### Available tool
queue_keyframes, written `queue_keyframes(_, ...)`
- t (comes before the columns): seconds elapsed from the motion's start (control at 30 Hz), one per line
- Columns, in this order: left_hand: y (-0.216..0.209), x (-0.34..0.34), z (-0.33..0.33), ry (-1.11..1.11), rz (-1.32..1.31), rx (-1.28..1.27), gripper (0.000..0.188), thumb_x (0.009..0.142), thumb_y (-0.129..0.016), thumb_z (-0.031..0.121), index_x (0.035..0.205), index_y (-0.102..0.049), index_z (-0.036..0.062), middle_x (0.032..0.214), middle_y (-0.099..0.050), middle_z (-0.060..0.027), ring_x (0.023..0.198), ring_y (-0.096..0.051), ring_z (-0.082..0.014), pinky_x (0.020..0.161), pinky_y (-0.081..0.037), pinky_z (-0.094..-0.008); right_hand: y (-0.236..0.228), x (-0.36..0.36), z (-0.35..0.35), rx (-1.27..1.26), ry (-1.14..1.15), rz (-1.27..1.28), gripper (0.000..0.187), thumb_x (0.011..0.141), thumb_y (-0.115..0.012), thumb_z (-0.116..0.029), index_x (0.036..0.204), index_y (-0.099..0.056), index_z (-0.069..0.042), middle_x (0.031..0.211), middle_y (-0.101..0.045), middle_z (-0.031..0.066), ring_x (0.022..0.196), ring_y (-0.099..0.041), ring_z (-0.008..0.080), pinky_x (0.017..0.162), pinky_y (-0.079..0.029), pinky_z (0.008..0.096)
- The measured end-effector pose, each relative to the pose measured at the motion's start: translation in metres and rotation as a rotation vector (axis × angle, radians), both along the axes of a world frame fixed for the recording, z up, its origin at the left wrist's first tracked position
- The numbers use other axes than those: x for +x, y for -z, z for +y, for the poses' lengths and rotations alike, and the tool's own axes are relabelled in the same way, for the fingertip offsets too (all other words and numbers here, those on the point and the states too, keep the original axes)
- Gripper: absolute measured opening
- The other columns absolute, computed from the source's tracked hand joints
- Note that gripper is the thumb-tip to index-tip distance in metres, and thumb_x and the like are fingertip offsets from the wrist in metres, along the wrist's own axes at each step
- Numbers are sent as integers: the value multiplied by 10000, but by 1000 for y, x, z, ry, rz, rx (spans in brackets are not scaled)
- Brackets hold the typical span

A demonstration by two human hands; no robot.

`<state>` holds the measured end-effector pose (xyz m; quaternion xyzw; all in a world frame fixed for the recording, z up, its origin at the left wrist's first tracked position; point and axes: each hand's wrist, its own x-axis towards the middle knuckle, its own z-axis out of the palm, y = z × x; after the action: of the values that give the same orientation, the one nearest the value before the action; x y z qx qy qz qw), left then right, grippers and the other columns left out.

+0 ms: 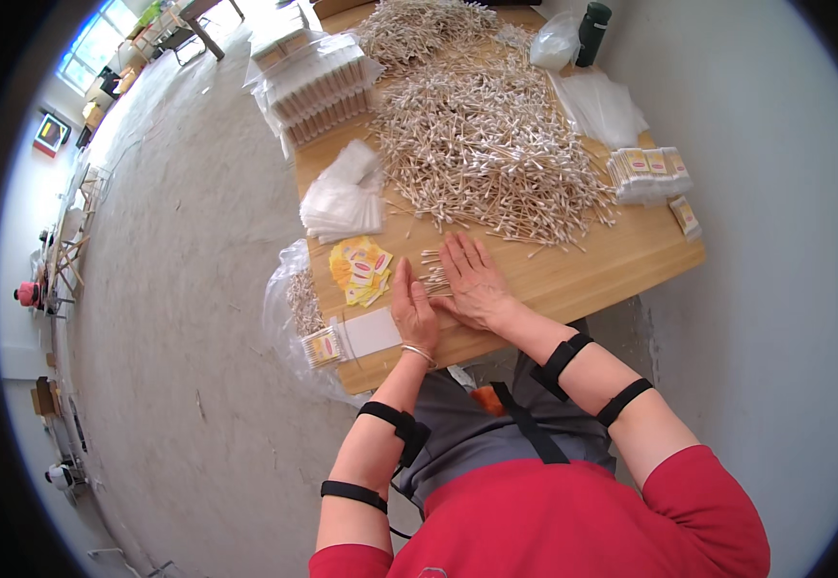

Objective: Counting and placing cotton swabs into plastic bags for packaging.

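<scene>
A small row of cotton swabs (433,274) lies on the wooden table between my two hands. My left hand (414,308) stands on its edge at the left ends of these swabs, fingers stretched out. Palm down, my right hand (475,281) rests against their right side with its fingers straight and covers part of them. Left of my left hand are yellow printed cards (359,268) in a loose stack and a white flat card (372,331). A packed bag of cotton swabs (322,347) sits at the table's left corner. Beyond my hands spreads a large heap of loose cotton swabs (486,144).
Clear plastic bags (344,193) lie at the table's left edge, below stacked swab packs (318,91). Finished-looking packs (648,171), more plastic sheets (600,108) and a dark bottle (592,34) line the right side by the wall. A plastic sack (296,289) hangs at the left edge.
</scene>
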<state>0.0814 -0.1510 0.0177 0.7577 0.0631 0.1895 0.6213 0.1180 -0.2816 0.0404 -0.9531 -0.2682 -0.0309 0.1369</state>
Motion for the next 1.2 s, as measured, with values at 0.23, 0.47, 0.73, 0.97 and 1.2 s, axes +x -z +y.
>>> queue_keyframes(0.23, 2, 3, 1, -13, 21, -114, 427, 991, -372, 122, 1373, -368, -69, 1375, -454, -205, 1286, -439, -278, 1075, -337, -351, 9, -22, -19, -9, -110, -50, 744, 864, -576, -436, 1409, -311, -4, 1478, -289, 174, 1405, -204, 332, 1153, -130, 459)
queue_keyframes(0.47, 6, -1, 4, 16, 35, -253, 435, 1004, -362, 153, 1380, -358, -65, 1393, -429, -196, 1306, -410, -268, 1093, -316, -350, -4, -26, -17, 156, -56, 9, 797, 855, -566, -477, 1420, -286, 11, 1491, -255, 205, 1405, -201, 349, 1147, -152, 474)
queue_keyframes(0.73, 12, -4, 7, 45, 44, -405, 445, 1018, -352, 189, 1387, -347, -61, 1413, -401, -186, 1329, -376, -257, 1113, -292, -348, -7, -18, -7, -161, -99, 37, 920, 819, -523, -619, 1435, -273, 16, 1506, -247, 198, 1422, -168, 334, 1162, -104, 454)
queue_keyframes(0.97, 23, -3, 9, 76, 37, -543, 457, 1031, -343, 220, 1393, -337, -57, 1431, -376, -176, 1349, -346, -247, 1130, -271, -347, -6, -36, -13, -122, -151, -16, 866, 846, -498, -595, 1435, -281, 2, 1504, -240, 202, 1417, -175, 342, 1159, -103, 470)
queue_keyframes(1.2, 27, 0, 10, 77, 53, -601, 456, 1032, -342, 229, 1386, -347, -58, 1417, -393, -169, 1343, -357, -240, 1131, -272, -347, -3, -38, -20, -88, -159, -10, 824, 849, -555, -511, 1442, -272, -14, 1507, -225, 208, 1416, -162, 367, 1154, -113, 477)
